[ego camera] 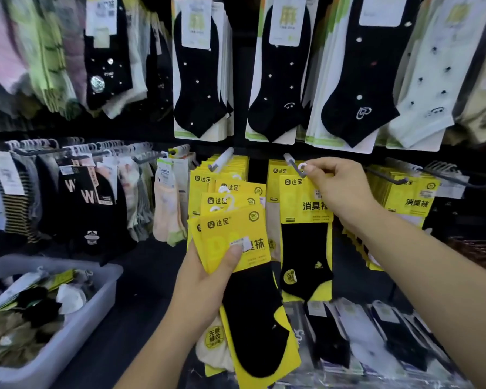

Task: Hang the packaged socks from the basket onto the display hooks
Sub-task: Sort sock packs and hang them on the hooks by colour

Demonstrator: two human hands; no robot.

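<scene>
While the left hand [208, 265] grips a fanned stack of sock packs [236, 237], the right hand [334, 183] pinches one pack's [306, 203] hanger at a display hook [293, 167].

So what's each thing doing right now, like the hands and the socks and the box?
Right hand: pinches the white loop of one sock pack.
Sock pack: upright, loop at the tip of the hook.
Hook: sticks out from the rack.
Left hand: grips a fanned stack of yellow packs.
Basket: holds more loose socks.
</scene>
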